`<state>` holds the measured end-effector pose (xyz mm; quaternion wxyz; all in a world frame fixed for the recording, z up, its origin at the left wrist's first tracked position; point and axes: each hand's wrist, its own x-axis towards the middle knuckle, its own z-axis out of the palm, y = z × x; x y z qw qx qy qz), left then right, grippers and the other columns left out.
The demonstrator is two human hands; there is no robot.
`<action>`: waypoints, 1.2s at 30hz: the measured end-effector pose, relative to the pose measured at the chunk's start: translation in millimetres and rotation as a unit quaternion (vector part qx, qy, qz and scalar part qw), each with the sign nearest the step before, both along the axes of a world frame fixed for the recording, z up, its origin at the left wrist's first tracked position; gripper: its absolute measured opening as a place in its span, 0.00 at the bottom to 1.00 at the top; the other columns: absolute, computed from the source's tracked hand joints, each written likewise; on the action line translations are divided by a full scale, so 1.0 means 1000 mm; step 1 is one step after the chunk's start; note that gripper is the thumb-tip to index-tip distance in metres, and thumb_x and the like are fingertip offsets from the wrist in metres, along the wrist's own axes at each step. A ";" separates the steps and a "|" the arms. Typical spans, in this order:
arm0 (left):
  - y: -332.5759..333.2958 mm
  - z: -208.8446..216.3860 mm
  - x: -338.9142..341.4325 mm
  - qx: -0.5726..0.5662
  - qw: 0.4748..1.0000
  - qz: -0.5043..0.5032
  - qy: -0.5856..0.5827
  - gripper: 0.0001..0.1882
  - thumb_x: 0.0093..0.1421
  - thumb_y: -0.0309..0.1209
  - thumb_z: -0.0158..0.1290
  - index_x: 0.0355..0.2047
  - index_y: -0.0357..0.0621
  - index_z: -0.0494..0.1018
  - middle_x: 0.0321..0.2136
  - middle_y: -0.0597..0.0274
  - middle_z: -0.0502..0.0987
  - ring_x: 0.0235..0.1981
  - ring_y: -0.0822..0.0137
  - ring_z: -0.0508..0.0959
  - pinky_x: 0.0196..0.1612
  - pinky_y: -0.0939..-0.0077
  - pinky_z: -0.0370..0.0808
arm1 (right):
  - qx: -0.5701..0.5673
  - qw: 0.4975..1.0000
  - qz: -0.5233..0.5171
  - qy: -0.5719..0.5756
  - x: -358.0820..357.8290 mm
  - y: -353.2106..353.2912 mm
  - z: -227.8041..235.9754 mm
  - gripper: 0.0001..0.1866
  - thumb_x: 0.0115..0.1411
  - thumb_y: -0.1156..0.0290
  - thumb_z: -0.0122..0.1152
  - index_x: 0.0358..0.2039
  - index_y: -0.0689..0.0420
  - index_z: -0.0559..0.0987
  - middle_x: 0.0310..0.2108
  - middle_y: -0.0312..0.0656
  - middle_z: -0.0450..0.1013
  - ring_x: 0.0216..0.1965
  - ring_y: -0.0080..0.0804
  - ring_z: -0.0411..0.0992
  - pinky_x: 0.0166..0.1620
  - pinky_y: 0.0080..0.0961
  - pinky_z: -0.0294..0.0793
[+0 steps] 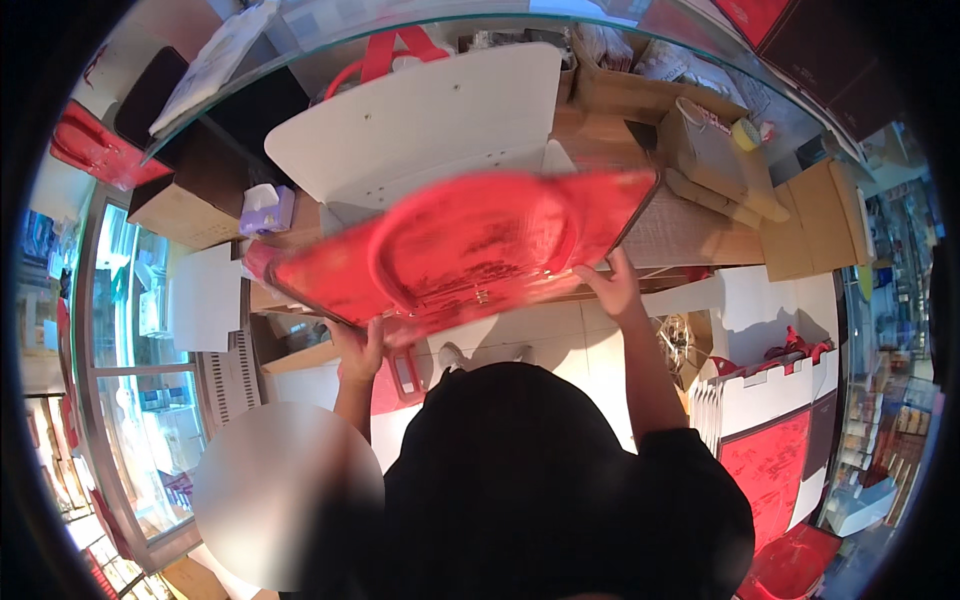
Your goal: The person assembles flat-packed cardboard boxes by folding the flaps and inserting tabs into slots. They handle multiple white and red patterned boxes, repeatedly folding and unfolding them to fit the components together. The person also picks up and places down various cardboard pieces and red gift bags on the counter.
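Note:
A red gift box (510, 245) with dark edges, darker printing and a thick red carrying handle (385, 240) is tilted in front of me, smeared by motion. My left hand (358, 350) grips its near edge toward the left. At the near right corner my right hand (612, 288) holds the same edge, thumb on the red face and the other fingers partly hidden beneath. Just behind the box stands a large white panel (430, 120) with rounded corners and small holes; whether it is joined to the box I cannot tell.
A wooden counter (700, 225) lies under and beyond the box. Cardboard boxes (710, 150) stand at the back right, a purple tissue pack (266, 209) at the left. A glass shelf edge (480, 18) curves overhead. Right of me is a white carton (770, 390) with red items; glass cabinets flank both sides.

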<state>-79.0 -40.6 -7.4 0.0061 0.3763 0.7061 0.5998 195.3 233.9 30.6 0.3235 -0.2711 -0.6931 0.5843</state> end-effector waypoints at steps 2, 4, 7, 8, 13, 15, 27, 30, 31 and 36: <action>-0.005 -0.009 0.000 -0.049 0.998 -0.023 0.028 0.30 0.52 0.28 0.54 0.52 0.32 0.54 0.48 0.47 0.63 0.50 0.58 0.64 0.55 0.65 0.58 | 0.003 0.998 -0.026 0.054 -0.003 -0.006 -0.016 0.24 0.54 0.78 0.56 0.52 0.63 0.64 0.50 0.41 0.65 0.50 0.27 0.63 0.53 0.25 0.60; 0.001 0.007 0.010 -0.039 0.997 -0.060 0.009 0.24 0.52 0.27 0.55 0.47 0.32 0.60 0.42 0.47 0.69 0.43 0.55 0.70 0.50 0.67 0.64 | 0.018 0.995 -0.053 0.084 0.000 -0.007 -0.022 0.22 0.56 0.79 0.51 0.53 0.64 0.64 0.52 0.42 0.63 0.52 0.28 0.62 0.55 0.26 0.58; 0.011 0.004 0.003 -0.084 0.995 -0.024 0.048 0.21 0.52 0.26 0.55 0.45 0.33 0.62 0.39 0.45 0.71 0.40 0.54 0.73 0.46 0.68 0.67 | 0.001 0.983 -0.115 0.144 0.009 0.004 -0.019 0.22 0.57 0.80 0.45 0.55 0.64 0.62 0.55 0.44 0.61 0.55 0.31 0.60 0.58 0.28 0.55; 0.012 0.005 -0.001 -0.109 0.993 -0.034 0.035 0.22 0.53 0.26 0.55 0.46 0.34 0.63 0.37 0.45 0.72 0.39 0.53 0.74 0.44 0.68 0.69 | -0.042 0.969 -0.152 0.192 0.011 0.006 -0.015 0.23 0.57 0.80 0.43 0.55 0.64 0.61 0.56 0.45 0.60 0.56 0.32 0.60 0.59 0.29 0.55; 0.052 0.015 -0.031 -0.069 0.994 -0.055 0.064 0.26 0.53 0.23 0.53 0.52 0.36 0.60 0.45 0.48 0.68 0.49 0.58 0.69 0.53 0.68 0.63 | -0.041 0.928 -0.137 0.343 -0.001 0.023 0.065 0.26 0.58 0.80 0.43 0.59 0.63 0.55 0.58 0.50 0.57 0.59 0.37 0.57 0.61 0.33 0.52; 0.075 0.029 -0.036 -0.033 0.996 -0.067 -0.038 0.28 0.53 0.20 0.53 0.54 0.38 0.57 0.49 0.53 0.66 0.52 0.62 0.65 0.56 0.69 0.59 | -0.024 0.940 -0.155 0.302 -0.013 0.024 0.077 0.26 0.59 0.80 0.42 0.59 0.62 0.55 0.57 0.52 0.58 0.59 0.37 0.57 0.60 0.33 0.52; 0.100 0.087 -0.039 0.131 0.985 -0.045 -0.099 0.18 0.56 0.17 0.50 0.45 0.35 0.59 0.43 0.56 0.70 0.45 0.70 0.70 0.52 0.76 0.64 | -0.010 0.968 -0.150 0.199 -0.030 0.036 0.055 0.15 0.60 0.77 0.51 0.48 0.62 0.68 0.45 0.39 0.68 0.46 0.22 0.65 0.51 0.21 0.63; 0.100 0.086 -0.033 0.131 0.986 -0.041 -0.096 0.17 0.56 0.17 0.50 0.44 0.35 0.59 0.42 0.57 0.70 0.44 0.71 0.71 0.50 0.78 0.66 | -0.013 0.966 -0.150 0.208 -0.027 0.044 0.050 0.16 0.59 0.78 0.52 0.48 0.62 0.67 0.45 0.38 0.68 0.46 0.21 0.65 0.51 0.20 0.63; 0.100 0.086 -0.030 0.127 0.986 -0.042 -0.098 0.16 0.56 0.17 0.50 0.44 0.36 0.60 0.42 0.57 0.70 0.43 0.71 0.71 0.49 0.78 0.66 | 0.010 0.961 -0.175 0.211 -0.027 0.043 0.052 0.16 0.58 0.78 0.52 0.48 0.62 0.67 0.46 0.39 0.68 0.46 0.22 0.65 0.51 0.21 0.63; 0.093 0.086 -0.012 0.137 0.981 -0.040 -0.128 0.15 0.56 0.18 0.50 0.42 0.36 0.60 0.40 0.59 0.71 0.42 0.72 0.71 0.48 0.79 0.66 | 0.336 0.869 -0.256 0.256 -0.017 0.031 0.068 0.22 0.52 0.81 0.57 0.48 0.61 0.66 0.49 0.44 0.61 0.48 0.28 0.62 0.52 0.24 0.61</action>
